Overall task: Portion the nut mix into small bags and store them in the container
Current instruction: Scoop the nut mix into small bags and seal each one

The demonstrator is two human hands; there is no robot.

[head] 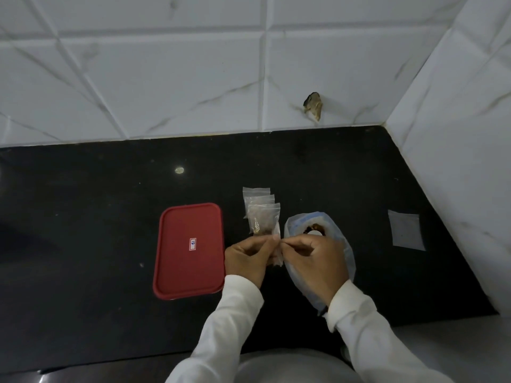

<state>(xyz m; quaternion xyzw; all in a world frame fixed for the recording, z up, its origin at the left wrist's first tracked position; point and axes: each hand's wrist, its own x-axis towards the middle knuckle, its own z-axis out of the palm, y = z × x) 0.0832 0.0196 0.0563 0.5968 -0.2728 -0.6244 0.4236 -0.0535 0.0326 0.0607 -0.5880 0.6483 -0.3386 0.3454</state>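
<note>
Covered by the fingers, or too small to read

The small bag (277,257) pinched between the left hand (246,258) and the right hand (312,261) is mostly covered by the fingers, so what is in it cannot be told. The right hand also hides the middle of the nut mix bag (349,258); only a dark bit of mix shows just beyond the fingertips. Further beyond the fingers, 3 filled bags (262,217) overlap and partly hide each other. Left of the fingers, the label (193,245) on the red lid (177,272) is too small to read.

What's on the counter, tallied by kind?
Small clear bags: 5 (three stacked bags, one held bag pinched by left hand and right hand, one flat bag)
Nut mix bag: 1
Red-lidded container: 1
Total: 7
</note>
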